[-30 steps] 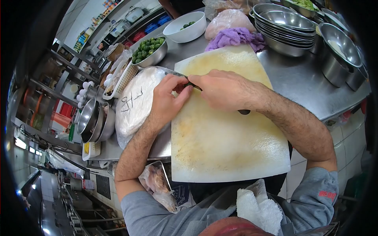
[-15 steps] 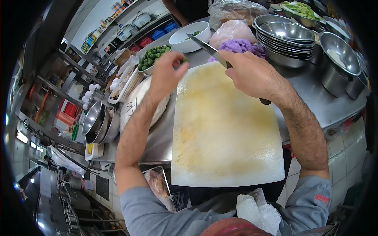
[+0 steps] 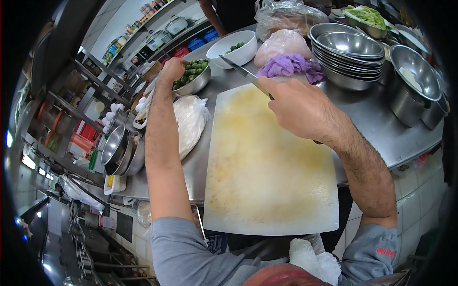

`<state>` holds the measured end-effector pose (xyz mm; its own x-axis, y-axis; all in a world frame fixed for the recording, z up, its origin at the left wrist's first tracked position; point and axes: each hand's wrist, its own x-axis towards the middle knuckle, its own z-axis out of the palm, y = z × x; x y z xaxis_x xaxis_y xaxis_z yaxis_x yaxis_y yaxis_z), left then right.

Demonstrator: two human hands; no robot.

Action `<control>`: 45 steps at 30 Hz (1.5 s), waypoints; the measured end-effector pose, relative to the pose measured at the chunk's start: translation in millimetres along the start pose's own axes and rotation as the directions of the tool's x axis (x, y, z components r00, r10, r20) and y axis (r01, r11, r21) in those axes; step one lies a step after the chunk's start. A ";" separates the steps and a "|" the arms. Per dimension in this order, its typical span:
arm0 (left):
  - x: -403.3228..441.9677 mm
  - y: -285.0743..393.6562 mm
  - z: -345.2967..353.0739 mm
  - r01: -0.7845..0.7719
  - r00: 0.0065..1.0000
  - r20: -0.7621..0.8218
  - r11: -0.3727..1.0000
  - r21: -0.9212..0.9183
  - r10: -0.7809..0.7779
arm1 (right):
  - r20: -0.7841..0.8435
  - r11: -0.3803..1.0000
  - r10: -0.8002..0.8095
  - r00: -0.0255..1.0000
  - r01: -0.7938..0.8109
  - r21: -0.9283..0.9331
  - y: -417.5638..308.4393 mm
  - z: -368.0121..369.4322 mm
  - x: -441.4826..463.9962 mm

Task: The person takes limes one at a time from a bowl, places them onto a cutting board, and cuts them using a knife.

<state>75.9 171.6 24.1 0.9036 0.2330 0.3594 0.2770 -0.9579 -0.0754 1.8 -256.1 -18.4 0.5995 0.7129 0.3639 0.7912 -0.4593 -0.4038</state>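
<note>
My right hand (image 3: 305,102) is wrapped round a knife (image 3: 243,71), its blade pointing up and left past the far edge of the white cutting board (image 3: 272,176). The board is stained yellow and has nothing lying on it. My left hand (image 3: 172,70) reaches to the left rim of a steel bowl (image 3: 196,86) heaped with small green limes (image 3: 193,71). Its fingertips are hidden, so whether they grip a lime does not show. Close to the knife tip is a white bowl (image 3: 245,52) with a few green limes in it.
A purple cloth (image 3: 291,66) and bagged pale food (image 3: 282,46) lie behind the board. Stacked steel bowls (image 3: 350,52) stand to the right. Left of the board are a wrapped white bundle (image 3: 191,119), more steel bowls (image 3: 117,145) and eggs (image 3: 109,115). A person (image 3: 210,14) stands at the back.
My left hand has moved left and away from me, from near the board's far corner to the bowl of limes. A green thing at its fingertips earlier no longer shows. The knife hand shifted slightly.
</note>
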 end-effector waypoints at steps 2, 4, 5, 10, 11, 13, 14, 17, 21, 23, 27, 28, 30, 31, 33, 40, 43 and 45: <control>-12.8 -8.5 4.3 0.079 0.993 0.084 0.997 -0.022 -0.077 | 0.027 1.000 -0.009 1.000 0.009 -0.021 -2.8 -0.6 -1.4; -20.4 -9.2 8.5 0.080 0.993 0.090 0.997 -0.025 -0.077 | 0.037 1.000 -0.007 0.999 0.007 -0.011 -3.8 0.0 -1.8; -23.7 -5.5 10.7 0.087 0.995 0.046 0.995 -0.049 -0.085 | 0.048 1.000 -0.005 0.999 0.005 -0.002 -4.5 0.3 -1.8; -30.1 6.3 12.0 0.049 0.996 -0.075 0.996 -0.077 -0.055 | 0.078 1.000 0.014 0.997 -0.016 0.014 -5.8 1.8 -2.1; -30.1 5.5 13.5 0.037 0.992 -0.116 0.994 -0.100 -0.048 | 0.073 1.000 0.003 0.997 -0.004 0.005 -4.4 2.2 -1.9; -27.1 4.1 14.5 0.018 0.987 -0.156 0.992 -0.125 -0.038 | 0.076 1.000 -0.005 0.997 0.006 -0.012 -2.3 0.7 -1.9; -30.6 7.1 7.3 -0.006 0.988 -0.149 0.964 -0.267 -0.035 | 0.084 1.000 -0.019 0.996 0.021 -0.023 -1.7 0.7 -1.9; -60.0 27.5 -13.7 -0.081 0.994 -0.103 0.778 -0.623 0.021 | 0.061 0.998 -0.042 0.997 0.045 -0.041 -1.7 2.6 -4.5; -137.7 78.9 -33.1 -0.131 0.973 -0.043 0.388 -0.912 0.226 | 0.067 0.995 -0.075 0.995 0.079 -0.059 -5.1 1.0 -9.3; -170.9 94.4 -32.5 -0.140 0.964 -0.039 0.376 -0.916 0.264 | 0.140 0.995 -0.083 0.987 0.090 -0.043 -8.1 1.3 -9.9; -215.9 110.6 -18.7 -0.201 0.954 -0.068 0.455 -0.867 0.291 | 0.184 0.993 -0.120 0.976 0.121 0.004 -12.9 3.1 -11.7; -221.5 113.3 -17.5 -0.201 0.955 -0.069 0.456 -0.867 0.289 | 0.277 0.997 -0.080 0.958 0.080 0.014 -13.5 3.6 -9.3; -229.6 118.2 -14.9 -0.228 0.946 -0.050 0.548 -0.805 0.321 | 0.369 0.999 -0.040 0.928 0.036 0.018 -15.5 4.3 -7.7; -232.0 121.5 -14.1 -0.239 0.948 -0.069 0.546 -0.803 0.312 | 0.397 1.000 -0.030 0.918 0.025 0.018 -16.4 4.4 -7.6; -233.7 122.8 -13.3 -0.289 0.939 -0.100 0.598 -0.748 0.329 | 0.425 1.000 -0.018 0.905 0.012 0.016 -17.7 4.4 -7.4; -241.6 127.5 5.3 -0.183 0.982 -0.127 0.548 -0.816 0.138 | 0.453 1.000 -0.011 0.892 0.007 0.010 -19.9 6.2 -8.0; -242.8 131.3 4.5 -0.290 0.957 -0.232 0.620 -0.729 0.175 | 0.425 0.998 -0.060 0.903 0.063 0.005 -17.4 9.3 -10.1; -243.8 132.3 2.5 -0.303 0.953 -0.243 0.653 -0.695 0.183 | 0.406 0.996 -0.082 0.910 0.090 0.000 -18.5 8.6 -11.5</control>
<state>-106.9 -11.5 -75.8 0.8324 0.0055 0.5542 -0.3196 -0.8121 0.4882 -20.8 -251.2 -22.2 0.4320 0.9016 0.0237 0.8418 -0.3937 -0.3692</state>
